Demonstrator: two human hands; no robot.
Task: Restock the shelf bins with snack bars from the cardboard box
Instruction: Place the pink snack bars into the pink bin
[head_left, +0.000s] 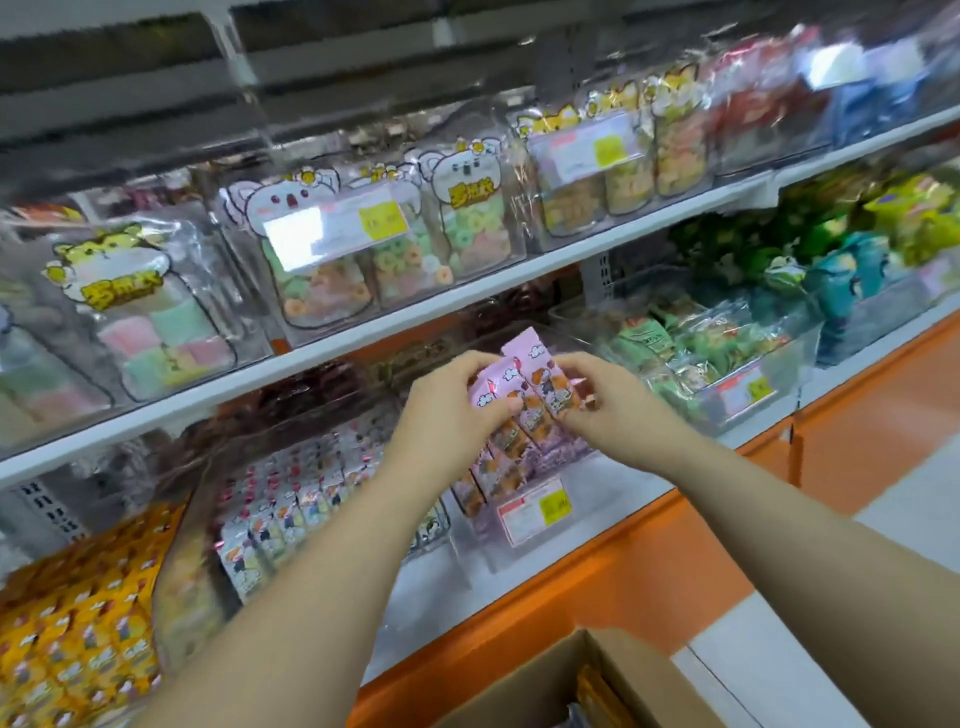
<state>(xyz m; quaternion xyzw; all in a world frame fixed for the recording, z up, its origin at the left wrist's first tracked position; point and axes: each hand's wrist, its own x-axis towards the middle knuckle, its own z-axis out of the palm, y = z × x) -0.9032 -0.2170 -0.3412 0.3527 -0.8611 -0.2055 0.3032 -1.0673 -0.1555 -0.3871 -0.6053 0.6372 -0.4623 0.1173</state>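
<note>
left hand (457, 400) | right hand (608, 402) | arms outstretched | fingers pinching pink snack bars (524, 384)

Gummy ring bags (400, 260) stand beside marshmallow bags (156, 332); green packets (691, 348) lie lower right.

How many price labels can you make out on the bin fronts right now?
4. Upper shelf: one label mid-frame, another further right. Lower down: one on the pink-bar bin, one on the green-snack bin. Blur at the edges may hide more.
</note>
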